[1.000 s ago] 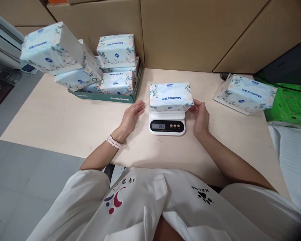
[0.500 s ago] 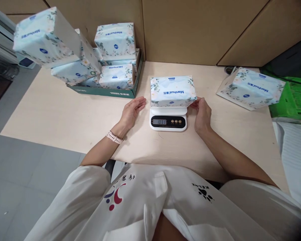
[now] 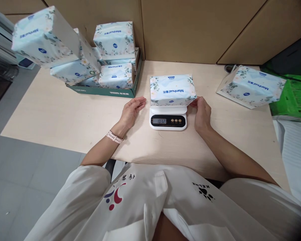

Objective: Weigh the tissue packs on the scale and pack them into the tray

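While the pack (image 3: 172,87) sits on the scale (image 3: 168,123) between left hand (image 3: 130,112) and right hand (image 3: 202,115), a steady reading likely calls for fingers kept clear. The left hand lies outstretched, holding nothing; the right hand's fingertips hide behind the pack's corner, so any grip cannot be told. The boxy pack wears glossy, floral wrap; the scale looks like smooth, rounded plastic.

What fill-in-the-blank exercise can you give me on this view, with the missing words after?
1. One Manhua pack sits on the white digital ____.
2. The pale wristband is on the person's ____ wrist.
3. The shallow box holding several packs is coloured ____.
4. The left hand is holding ____.

Missing words: scale; left; green; nothing.
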A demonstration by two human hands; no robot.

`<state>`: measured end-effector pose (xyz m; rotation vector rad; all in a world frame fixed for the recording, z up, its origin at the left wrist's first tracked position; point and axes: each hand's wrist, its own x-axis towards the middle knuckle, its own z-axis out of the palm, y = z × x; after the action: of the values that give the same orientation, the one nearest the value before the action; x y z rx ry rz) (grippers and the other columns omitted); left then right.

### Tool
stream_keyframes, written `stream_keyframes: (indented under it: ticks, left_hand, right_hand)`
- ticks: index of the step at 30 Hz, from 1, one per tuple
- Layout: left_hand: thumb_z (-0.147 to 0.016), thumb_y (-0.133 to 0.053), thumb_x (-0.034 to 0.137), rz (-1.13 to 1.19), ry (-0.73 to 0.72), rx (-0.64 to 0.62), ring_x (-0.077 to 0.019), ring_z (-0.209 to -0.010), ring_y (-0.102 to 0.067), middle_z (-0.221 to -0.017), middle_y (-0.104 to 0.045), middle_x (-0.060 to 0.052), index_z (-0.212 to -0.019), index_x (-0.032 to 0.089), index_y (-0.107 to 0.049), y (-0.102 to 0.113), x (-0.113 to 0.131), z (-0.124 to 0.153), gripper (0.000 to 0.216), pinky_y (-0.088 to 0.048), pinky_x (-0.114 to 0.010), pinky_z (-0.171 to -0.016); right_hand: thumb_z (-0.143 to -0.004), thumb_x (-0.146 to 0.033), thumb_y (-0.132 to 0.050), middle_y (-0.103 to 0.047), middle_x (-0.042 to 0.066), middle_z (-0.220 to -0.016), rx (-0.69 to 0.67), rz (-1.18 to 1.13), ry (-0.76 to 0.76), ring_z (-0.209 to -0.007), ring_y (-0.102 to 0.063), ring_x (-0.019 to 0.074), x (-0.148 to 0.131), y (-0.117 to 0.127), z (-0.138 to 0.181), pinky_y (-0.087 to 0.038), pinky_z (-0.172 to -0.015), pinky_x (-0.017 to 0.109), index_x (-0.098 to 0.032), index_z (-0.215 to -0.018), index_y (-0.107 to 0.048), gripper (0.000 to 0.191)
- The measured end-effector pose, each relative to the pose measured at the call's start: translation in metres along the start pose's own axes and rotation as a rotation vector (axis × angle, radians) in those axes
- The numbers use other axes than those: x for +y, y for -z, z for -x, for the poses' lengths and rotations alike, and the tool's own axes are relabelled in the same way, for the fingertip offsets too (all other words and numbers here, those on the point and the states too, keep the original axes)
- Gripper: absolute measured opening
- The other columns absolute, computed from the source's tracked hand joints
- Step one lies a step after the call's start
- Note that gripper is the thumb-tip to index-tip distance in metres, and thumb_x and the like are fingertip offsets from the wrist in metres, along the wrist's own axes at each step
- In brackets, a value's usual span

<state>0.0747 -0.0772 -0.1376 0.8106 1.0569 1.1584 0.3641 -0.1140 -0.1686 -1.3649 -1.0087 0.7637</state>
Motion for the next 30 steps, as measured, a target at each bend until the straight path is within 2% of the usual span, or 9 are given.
stream_keyframes:
  ticks: [10, 15, 22, 27, 30]
  left_hand:
    - [-0.090, -0.069, 0.020, -0.027, 0.018, 0.009, -0.0241, -0.122, -0.077, -0.110, -0.083, -0.011, -0.097, 0.017, -0.081, -0.0014, 0.0025, 0.0016, 0.014, -0.048, -0.048, -0.130]
    - [-0.092, -0.068, 0.017, -0.010, 0.008, 0.001, -0.0231, -0.116, -0.078, -0.106, -0.083, -0.010, -0.096, 0.016, -0.082, -0.0015, 0.0019, 0.0014, 0.015, -0.048, -0.048, -0.130]
    - [-0.093, -0.067, 0.017, -0.028, 0.014, 0.020, -0.0220, -0.117, -0.078, -0.105, -0.084, -0.010, -0.094, 0.017, -0.081, -0.0031, 0.0031, -0.0001, 0.014, -0.048, -0.045, -0.130]
    - [-0.094, -0.066, 0.016, -0.025, -0.004, 0.021, -0.0216, -0.111, -0.080, -0.104, -0.084, -0.012, -0.094, 0.014, -0.080, -0.0027, 0.0027, -0.0023, 0.013, -0.050, -0.046, -0.129]
    - [-0.096, -0.065, 0.016, -0.029, -0.015, 0.019, -0.0205, -0.109, -0.080, -0.104, -0.083, -0.012, -0.095, 0.013, -0.078, -0.0024, 0.0023, -0.0025, 0.014, -0.051, -0.044, -0.127]
  right_hand:
    - [-0.101, -0.078, -0.046, -0.080, 0.008, -0.112, -0.040, 0.035, 0.013, -0.120, -0.075, 0.0336, 0.0031, 0.0007, -0.0002, -0.060, -0.111, 0.061, -0.030, -0.105, -0.080, 0.059]
    - [-0.101, -0.077, -0.048, -0.080, 0.008, -0.110, -0.034, 0.025, 0.009, -0.116, -0.074, 0.0328, 0.0021, 0.0004, -0.0002, -0.058, -0.113, 0.060, -0.030, -0.102, -0.080, 0.057]
    - [-0.099, -0.075, -0.049, -0.078, 0.007, -0.108, -0.053, -0.004, 0.002, -0.110, -0.073, 0.0258, -0.0040, -0.0022, 0.0004, -0.057, -0.111, 0.050, -0.026, -0.102, -0.077, 0.057]
    - [-0.098, -0.076, -0.049, -0.077, 0.006, -0.103, -0.064, -0.029, 0.005, -0.110, -0.074, 0.0252, -0.0007, -0.0050, -0.0028, -0.059, -0.110, 0.048, -0.028, -0.098, -0.075, 0.054]
    - [-0.097, -0.079, -0.050, -0.078, 0.005, -0.108, -0.057, -0.060, 0.009, -0.111, -0.073, 0.0241, 0.0053, -0.0056, -0.0067, -0.058, -0.111, 0.047, -0.028, -0.101, -0.075, 0.058]
